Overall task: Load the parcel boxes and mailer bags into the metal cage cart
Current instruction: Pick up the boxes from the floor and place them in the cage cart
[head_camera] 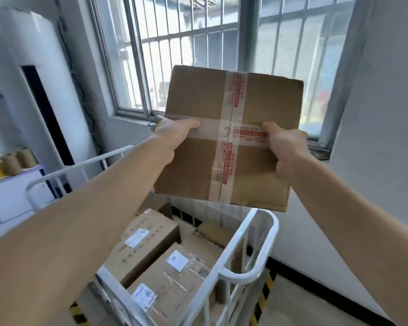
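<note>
Two bare hands, left hand [174, 135] and right hand [285, 149], grip a taped cardboard box [229, 137] by its sides, thumbs pressed on its face. The box is held above the white cage cart [252, 245], where labelled boxes [151, 252] already lie.

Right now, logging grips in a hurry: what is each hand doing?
Left hand: closed on the taped cardboard box, left edge.
Right hand: closed on the same box, right side.

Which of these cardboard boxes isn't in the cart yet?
The tape-crossed box, gripped by the left hand and right hand above the cage cart; the labelled boxes already lie inside.
</note>
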### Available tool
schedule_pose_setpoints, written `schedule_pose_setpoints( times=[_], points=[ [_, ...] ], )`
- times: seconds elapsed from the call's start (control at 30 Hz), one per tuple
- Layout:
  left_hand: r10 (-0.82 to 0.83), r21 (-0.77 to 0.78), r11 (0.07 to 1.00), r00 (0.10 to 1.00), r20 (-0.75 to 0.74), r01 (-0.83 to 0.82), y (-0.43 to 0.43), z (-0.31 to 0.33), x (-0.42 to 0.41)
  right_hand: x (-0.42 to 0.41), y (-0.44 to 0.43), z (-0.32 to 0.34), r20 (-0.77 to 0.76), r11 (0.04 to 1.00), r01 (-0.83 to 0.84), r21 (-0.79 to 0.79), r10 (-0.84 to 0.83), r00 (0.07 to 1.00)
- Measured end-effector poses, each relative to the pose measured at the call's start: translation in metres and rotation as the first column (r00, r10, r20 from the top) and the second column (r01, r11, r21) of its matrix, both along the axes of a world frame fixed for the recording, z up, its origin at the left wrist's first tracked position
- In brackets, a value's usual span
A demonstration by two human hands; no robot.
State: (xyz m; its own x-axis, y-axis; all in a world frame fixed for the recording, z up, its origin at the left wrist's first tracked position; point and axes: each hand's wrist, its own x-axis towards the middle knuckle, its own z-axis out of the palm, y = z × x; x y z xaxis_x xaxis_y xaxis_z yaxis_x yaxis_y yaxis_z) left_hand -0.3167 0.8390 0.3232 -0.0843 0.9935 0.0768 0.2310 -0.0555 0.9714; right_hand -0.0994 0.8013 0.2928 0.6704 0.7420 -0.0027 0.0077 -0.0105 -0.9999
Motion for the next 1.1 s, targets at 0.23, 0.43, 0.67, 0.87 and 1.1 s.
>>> schedule_pose_setpoints(
  times=[0.23,0.43,0.67,0.87,1.1],
  points=[
    [0.110,-0.063,0.992,0.994,0.013,-0.109,0.067,-0.036,-0.171,-0.166,0.097,-0.039,-0.018,0.989,-0.100,-0.106,0.098,0.995],
    [0.101,-0.134,0.986,0.994,0.031,-0.096,0.114,-0.062,-0.218,-0.212,0.145,-0.057,0.033,0.981,-0.062,-0.186,0.069,0.997],
    [0.130,-0.208,0.971,0.989,0.066,-0.114,0.160,-0.084,-0.241,-0.235,0.196,-0.069,0.024,0.969,-0.107,-0.224,0.116,0.993],
    [0.175,-0.258,0.954,0.982,0.071,-0.152,0.226,-0.104,-0.296,-0.279,0.272,-0.094,0.041,0.952,-0.136,-0.274,0.152,0.987],
    [0.069,-0.282,0.958,0.997,0.043,-0.054,0.324,-0.132,-0.378,-0.375,0.335,-0.105,0.068,0.957,0.008,-0.291,0.012,0.998]
  ],
)
